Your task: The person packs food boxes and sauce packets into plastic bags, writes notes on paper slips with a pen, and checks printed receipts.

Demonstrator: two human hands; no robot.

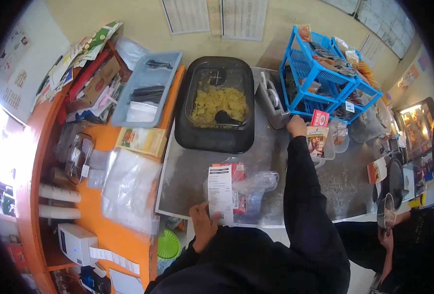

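Note:
A long white printed receipt (220, 195) lies over a clear plastic bag (263, 182) with red-and-white packs (238, 172) in it, near the counter's front edge. My left hand (204, 225) pinches the receipt's lower end, thumb on top. My right hand (297, 126) is reached out across the counter, its fingers curled closed between a grey metal holder (274, 111) and a clear tub with printed cards (318, 139). What those fingers hold, if anything, is hidden. Behind the bag sits a black food warmer (181, 128) of yellow rice (219, 103), with a black serving spoon (226, 118) in it.
A blue tiered rack (302, 93) of sachets stands at the back right. On the left, an orange shelf (110, 228) bears a blue-grey tray (143, 115), plastic bags (131, 176) and a receipt printer (77, 243). At right, another person's hand (386, 238) is near a strainer-like pan (387, 210).

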